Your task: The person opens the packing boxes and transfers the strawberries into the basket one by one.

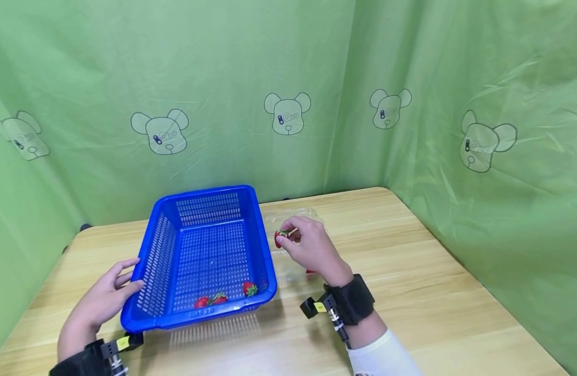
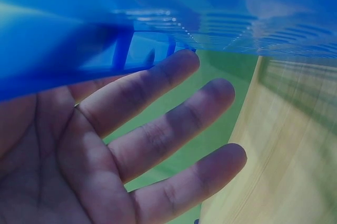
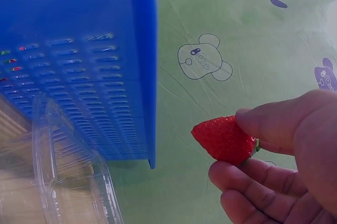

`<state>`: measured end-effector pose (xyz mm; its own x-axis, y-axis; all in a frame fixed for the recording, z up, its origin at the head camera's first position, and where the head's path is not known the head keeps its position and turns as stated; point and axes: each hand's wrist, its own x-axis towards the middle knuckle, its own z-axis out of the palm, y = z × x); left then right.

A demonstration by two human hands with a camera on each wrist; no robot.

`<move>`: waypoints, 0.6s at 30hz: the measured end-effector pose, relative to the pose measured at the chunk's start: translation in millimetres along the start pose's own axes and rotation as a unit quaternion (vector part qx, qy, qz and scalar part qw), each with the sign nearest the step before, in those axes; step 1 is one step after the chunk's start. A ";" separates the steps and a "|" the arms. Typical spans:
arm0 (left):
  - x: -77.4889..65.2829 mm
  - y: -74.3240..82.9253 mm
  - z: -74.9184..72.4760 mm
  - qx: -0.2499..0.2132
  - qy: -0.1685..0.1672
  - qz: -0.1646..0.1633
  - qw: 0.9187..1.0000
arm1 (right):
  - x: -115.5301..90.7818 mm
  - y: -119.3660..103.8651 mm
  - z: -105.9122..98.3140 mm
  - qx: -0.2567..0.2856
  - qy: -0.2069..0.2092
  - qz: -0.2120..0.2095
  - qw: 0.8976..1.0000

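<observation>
A blue perforated basket (image 1: 213, 250) stands on the table, with three visible red strawberries (image 1: 201, 302) near its front side. At its left rim is my left hand (image 1: 100, 297), the thumb over the rim and the other fingers outside. Several of those fingers (image 2: 179, 116) look spread and fairly straight in the left wrist view, while the rim hides the thumb. Just right of the basket, my right hand (image 1: 312, 248) pinches a strawberry (image 3: 224, 138) between thumb and fingers. Its green leaves are turned toward the palm.
A clear plastic container (image 3: 79, 182) sits against the basket's right side, partly below my right hand; something red (image 1: 310, 271) shows there. The wooden table (image 1: 411, 292) extends to the right. Green curtains (image 1: 222, 78) with bear drawings enclose the back and sides.
</observation>
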<state>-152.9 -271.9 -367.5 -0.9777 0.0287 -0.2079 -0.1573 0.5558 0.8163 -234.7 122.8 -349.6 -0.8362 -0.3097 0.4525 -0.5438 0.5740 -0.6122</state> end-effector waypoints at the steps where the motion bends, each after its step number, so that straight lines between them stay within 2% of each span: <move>1: 0.3 -0.2 -0.2 0.000 0.000 -0.001 1.000 | -0.1 -0.4 0.1 0.001 0.000 0.000 1.000; 18: -0.3 0.0 0.7 0.002 0.001 0.002 1.000 | -1.4 -5.4 3.4 -0.009 -0.009 -0.008 1.000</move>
<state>-152.5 -271.3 -367.8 -0.9787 0.0289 -0.2032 -0.1526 0.5593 0.8148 -230.9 117.6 -349.1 -0.8284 -0.3321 0.4511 -0.5563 0.5829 -0.5923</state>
